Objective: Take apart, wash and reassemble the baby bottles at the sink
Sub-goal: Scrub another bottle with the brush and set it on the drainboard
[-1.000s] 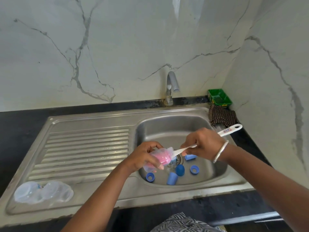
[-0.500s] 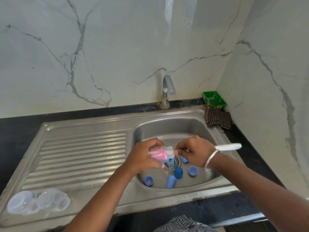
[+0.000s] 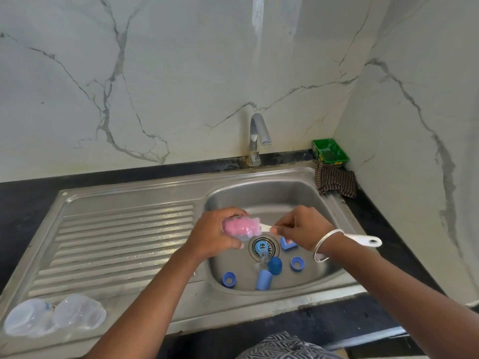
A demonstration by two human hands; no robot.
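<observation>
My left hand [image 3: 213, 235] holds a clear baby bottle [image 3: 239, 229] on its side over the steel sink basin [image 3: 269, 198]. The pink head of a white-handled bottle brush [image 3: 363, 239] sits inside the bottle, and my right hand [image 3: 302, 229] grips the brush handle close to the bottle mouth. Several blue caps and rings lie in the basin: a ring [image 3: 229, 279], a cap [image 3: 263, 279], a darker cap [image 3: 274, 265], another ring [image 3: 296, 263] and a piece [image 3: 286, 243] under my right hand. A clear nipple rests by the drain [image 3: 263, 248].
Two clear plastic bottles [image 3: 54, 316] lie at the front left of the ribbed drainboard [image 3: 124, 242]. The tap [image 3: 256, 138] stands behind the basin, not running. A checked cloth [image 3: 334, 181] and a green tray [image 3: 329, 151] sit in the right corner. Marble walls stand behind and right.
The brush went deep into the bottle and has come part way out. The bottle has tipped from mouth-up to lying level. The view has shifted slightly.
</observation>
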